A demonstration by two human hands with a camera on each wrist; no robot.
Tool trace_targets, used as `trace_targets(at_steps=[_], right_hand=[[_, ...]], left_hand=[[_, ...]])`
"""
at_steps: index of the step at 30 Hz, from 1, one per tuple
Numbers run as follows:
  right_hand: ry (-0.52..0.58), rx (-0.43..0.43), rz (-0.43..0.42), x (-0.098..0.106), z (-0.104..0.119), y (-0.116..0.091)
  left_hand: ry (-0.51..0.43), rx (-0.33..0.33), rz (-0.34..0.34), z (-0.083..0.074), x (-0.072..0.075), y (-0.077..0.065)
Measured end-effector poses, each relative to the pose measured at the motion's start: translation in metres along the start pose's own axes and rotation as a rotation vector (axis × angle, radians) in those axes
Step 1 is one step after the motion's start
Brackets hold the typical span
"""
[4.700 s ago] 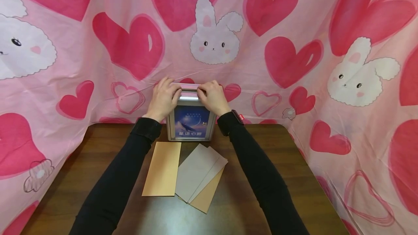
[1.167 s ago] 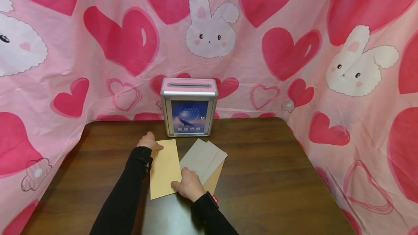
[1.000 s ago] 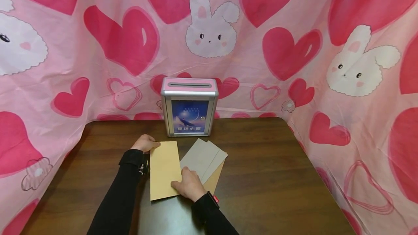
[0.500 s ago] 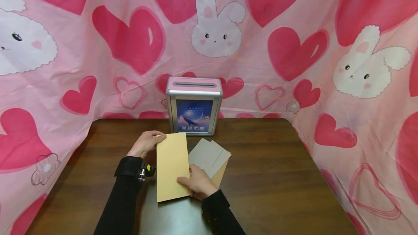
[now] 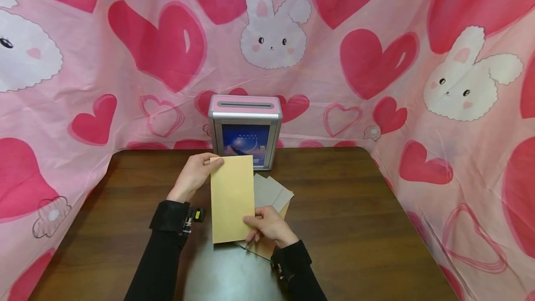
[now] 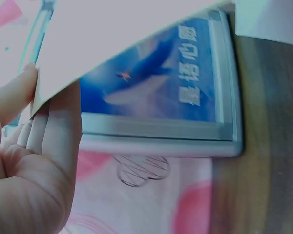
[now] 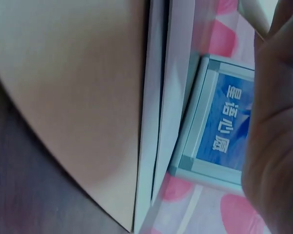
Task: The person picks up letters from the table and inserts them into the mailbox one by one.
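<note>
Pink heart cloth (image 5: 326, 73) hangs behind everything, then there's the wooden surface (image 5: 368, 226) and the slotted box (image 5: 245, 129) at its back. The yellow envelope (image 5: 231, 199) is the news: lying flat a few seconds ago, now it's up in the air, partly blocking the box front. So it's off the surface, and I'd say pretty well under control. The grey-and-tan pile (image 5: 267, 192) stays down. Left hand (image 5: 193, 175) pinches its top left corner, right hand (image 5: 271, 226) its lower right edge.
</note>
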State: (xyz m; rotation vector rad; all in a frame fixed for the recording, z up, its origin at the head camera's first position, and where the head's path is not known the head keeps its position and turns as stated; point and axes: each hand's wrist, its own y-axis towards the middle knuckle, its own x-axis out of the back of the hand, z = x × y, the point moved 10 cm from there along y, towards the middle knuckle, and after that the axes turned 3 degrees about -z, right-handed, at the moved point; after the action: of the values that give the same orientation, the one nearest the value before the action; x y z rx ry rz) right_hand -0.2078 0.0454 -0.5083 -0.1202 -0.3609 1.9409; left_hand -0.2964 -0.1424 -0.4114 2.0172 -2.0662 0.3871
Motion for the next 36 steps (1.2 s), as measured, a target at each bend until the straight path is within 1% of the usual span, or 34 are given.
trace_targets(at_steps=[5,7,9,12,14,17,20,22,24,26,29,32,34,36], right_hand=[[-0.027,0.088,-0.025,0.011,0.014,0.0],[-0.044,0.131,-0.052,0.018,0.022,0.001],[-0.064,0.172,-0.083,0.023,0.038,-0.004],[-0.107,0.226,-0.123,0.03,0.063,-0.011],[-0.137,0.271,-0.14,0.034,0.081,-0.016],[-0.201,0.352,-0.193,0.045,0.101,-0.018],[-0.275,0.437,-0.286,0.058,0.125,-0.022],[-0.335,0.487,-0.351,0.066,0.141,-0.027],[-0.387,0.546,-0.391,0.073,0.158,-0.032],[-0.422,0.602,-0.401,0.077,0.174,-0.037],[-0.417,0.695,-0.372,0.08,0.196,-0.044],[-0.413,0.783,-0.357,0.083,0.216,-0.051],[-0.417,0.84,-0.357,0.084,0.228,-0.055],[-0.408,0.876,-0.345,0.086,0.236,-0.055]], left_hand=[[-0.015,-0.124,-0.048,-0.03,0.002,-0.009],[-0.009,-0.197,-0.07,-0.045,0.004,-0.015],[-0.001,-0.264,-0.098,-0.064,0.008,-0.025],[0.013,-0.341,-0.13,-0.083,0.012,-0.038],[0.002,-0.373,-0.121,-0.094,0.012,-0.047],[-0.034,-0.433,-0.056,-0.108,0.011,-0.059],[-0.085,-0.511,0.058,-0.126,0.006,-0.074],[-0.095,-0.576,0.133,-0.139,0.002,-0.085],[-0.117,-0.641,0.215,-0.151,-0.003,-0.097],[-0.13,-0.712,0.288,-0.162,-0.007,-0.108],[-0.153,-0.801,0.382,-0.175,-0.011,-0.124],[-0.146,-0.874,0.444,-0.184,-0.015,-0.136],[-0.135,-0.91,0.474,-0.187,-0.017,-0.142],[-0.12,-0.938,0.497,-0.19,-0.018,-0.146]])
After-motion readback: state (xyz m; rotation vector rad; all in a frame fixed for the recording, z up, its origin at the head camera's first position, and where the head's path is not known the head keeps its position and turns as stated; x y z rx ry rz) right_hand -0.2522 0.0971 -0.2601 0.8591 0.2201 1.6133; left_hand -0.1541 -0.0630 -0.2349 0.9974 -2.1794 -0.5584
